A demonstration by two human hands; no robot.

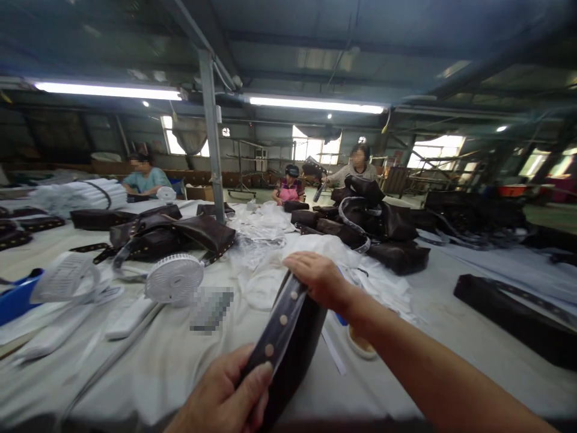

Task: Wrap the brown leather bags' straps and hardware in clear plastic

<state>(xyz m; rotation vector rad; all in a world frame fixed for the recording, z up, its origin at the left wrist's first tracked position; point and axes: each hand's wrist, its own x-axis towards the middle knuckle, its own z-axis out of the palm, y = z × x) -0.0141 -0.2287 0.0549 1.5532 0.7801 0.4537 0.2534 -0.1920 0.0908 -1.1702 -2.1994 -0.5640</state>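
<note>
My left hand grips the near end of a dark brown studded strap that belongs to a dark leather bag standing on the table in front of me. My right hand is closed over the far end of the same strap at the top of the bag. The strap runs taut between the two hands, and its pale studs face up. White cloth lies just behind the bag.
A small white fan stands left of the bag, with a blue bin at the far left. Piles of dark bags and white wrapping cover the table. Three other people work at the far side. A dark bag lies at the right.
</note>
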